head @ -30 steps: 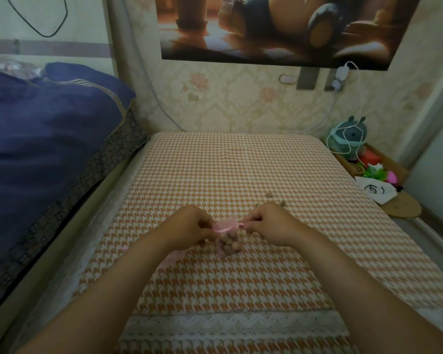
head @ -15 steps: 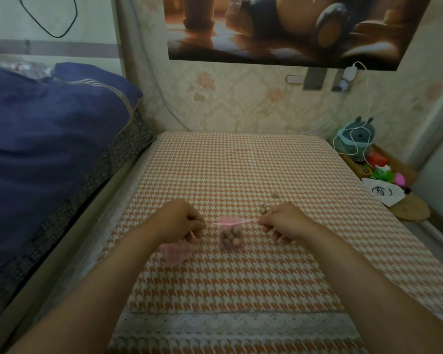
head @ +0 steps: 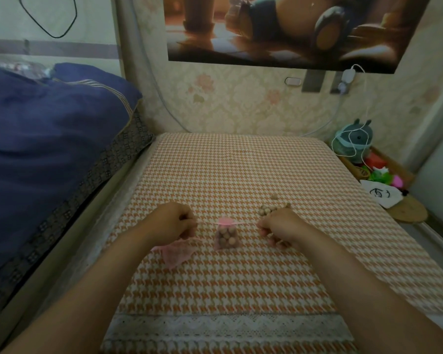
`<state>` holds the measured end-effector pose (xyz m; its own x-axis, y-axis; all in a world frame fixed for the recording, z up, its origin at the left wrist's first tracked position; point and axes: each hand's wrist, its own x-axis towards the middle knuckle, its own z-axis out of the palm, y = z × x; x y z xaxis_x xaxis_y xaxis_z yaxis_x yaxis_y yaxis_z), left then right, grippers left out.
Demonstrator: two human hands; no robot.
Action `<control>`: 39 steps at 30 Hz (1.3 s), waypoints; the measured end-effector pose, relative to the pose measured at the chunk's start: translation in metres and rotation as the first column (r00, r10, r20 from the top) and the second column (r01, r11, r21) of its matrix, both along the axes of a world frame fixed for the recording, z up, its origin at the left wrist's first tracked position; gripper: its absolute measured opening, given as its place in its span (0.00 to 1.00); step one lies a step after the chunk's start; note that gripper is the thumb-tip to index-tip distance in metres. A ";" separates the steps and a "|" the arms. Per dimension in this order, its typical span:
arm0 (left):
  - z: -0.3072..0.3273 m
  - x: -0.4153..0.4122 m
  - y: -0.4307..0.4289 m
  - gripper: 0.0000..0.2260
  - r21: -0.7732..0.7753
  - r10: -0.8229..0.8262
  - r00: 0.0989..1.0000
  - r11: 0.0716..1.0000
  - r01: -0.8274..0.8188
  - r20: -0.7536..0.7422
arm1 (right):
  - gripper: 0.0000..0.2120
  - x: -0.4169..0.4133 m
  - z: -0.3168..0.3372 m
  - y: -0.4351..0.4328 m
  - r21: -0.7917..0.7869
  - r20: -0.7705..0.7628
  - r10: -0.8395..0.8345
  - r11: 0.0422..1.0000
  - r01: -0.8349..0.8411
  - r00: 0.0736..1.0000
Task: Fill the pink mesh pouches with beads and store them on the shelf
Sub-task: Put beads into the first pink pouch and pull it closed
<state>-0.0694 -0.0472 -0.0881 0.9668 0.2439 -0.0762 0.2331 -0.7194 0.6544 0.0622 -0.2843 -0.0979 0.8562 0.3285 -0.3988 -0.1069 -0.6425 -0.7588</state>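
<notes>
**Pouch string held taut in both hands**

Pinching one end of the thin pink string [head: 244, 222] with the left hand [head: 173, 221], fingers curled, and the other end with the right hand [head: 281, 226], curled likewise. Stretched straight between the two, across the gathered neck of the pouch [head: 225, 237]. Standing upright on the desk [head: 241, 169], midway between the hands, apart from both, packed with round beads. Lying flat under the left hand and partly hidden by it: a second pouch [head: 175, 254], limp. Heaped just beyond the right hand: loose beads [head: 269, 209], with one more slightly farther back. At left, a bed [head: 49, 149] under blue bedding; at far right, a plush toy [head: 353, 139] wound with white cable.
</notes>
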 end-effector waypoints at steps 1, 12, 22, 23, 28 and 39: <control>-0.001 0.000 -0.001 0.09 -0.045 0.011 1.000 0.999 -0.010 0.029 | 0.08 0.000 0.000 0.001 0.008 -0.002 -0.011 1.000 0.011 1.000; -0.001 0.011 -0.047 0.20 -0.859 0.251 0.967 0.484 -0.164 -0.043 | 0.05 -0.003 0.001 0.005 0.281 -0.137 -0.005 0.959 0.044 0.991; -0.011 0.017 -0.059 0.11 -0.759 0.089 0.992 0.651 0.014 0.094 | 0.07 -0.009 0.007 0.005 0.234 -0.076 0.166 0.961 -0.145 0.983; -0.012 0.018 -0.059 0.09 -0.732 0.062 0.993 0.681 0.034 0.103 | 0.07 -0.011 0.007 0.006 0.241 -0.060 0.168 0.959 -0.149 0.984; -0.012 0.020 -0.065 0.11 -0.675 -0.005 0.996 0.735 0.065 0.091 | 0.07 -0.020 -0.001 0.019 0.239 -0.025 0.188 0.955 -0.177 0.982; -0.019 0.016 -0.065 0.06 -0.614 -0.017 1.000 0.789 0.008 -0.008 | 0.08 -0.029 -0.013 0.036 0.314 0.061 0.097 0.943 -0.112 0.993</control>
